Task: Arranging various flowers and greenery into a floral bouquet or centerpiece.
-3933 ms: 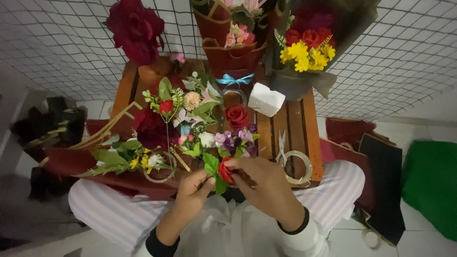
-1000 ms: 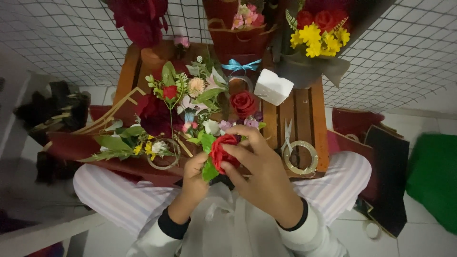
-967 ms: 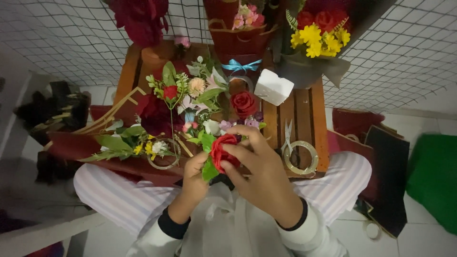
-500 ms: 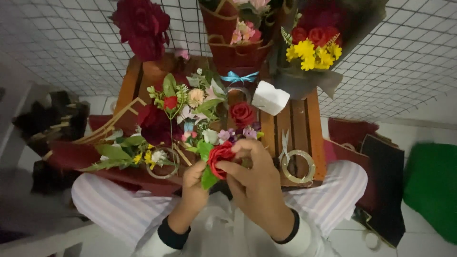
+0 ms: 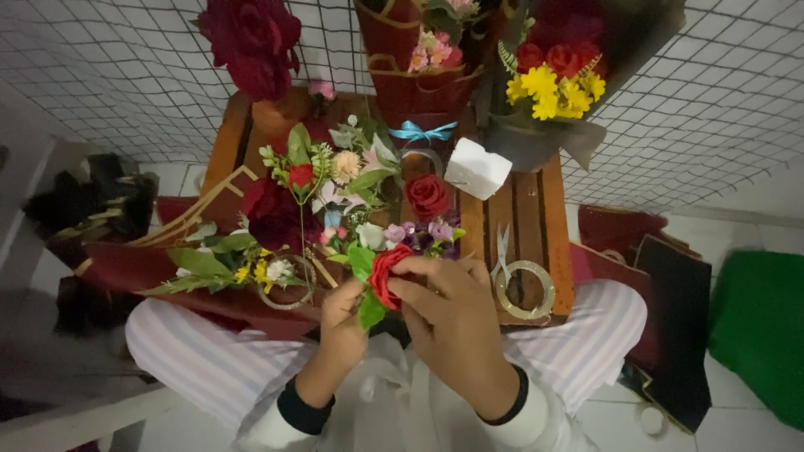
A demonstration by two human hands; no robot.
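**A:** What lies along the left edge of the wooden crate [image 5: 553, 201]?

**B:** A dark red wrapping sheet [image 5: 142, 268] hangs off the crate's near left corner, with leafy sprigs and small yellow flowers [image 5: 251, 272] lying on it. Just past them stands a mixed bunch of small flowers [image 5: 335, 180], crowding the middle of the crate.

**A:** And the hands?

**B:** The person's left hand [image 5: 343, 314] sits at the crate's near edge, fingers curled closed around the stem and green leaves of a red artificial rose [image 5: 385, 272]. The right hand [image 5: 452, 314] is just beside it, fingertips pinching the rose's bloom from the right. The rose sits between both hands, over the near edge.

**A:** Any free space?

**B:** Bare slats show only toward the right side. A white foam block [image 5: 477, 167] lies there, and near the crate's near right corner a ring of clear tape [image 5: 525, 289] lies with a pair of scissors [image 5: 502, 251] touching it. Wrapped bouquets [image 5: 553, 79] line the far edge against a wire grid [image 5: 712, 100].
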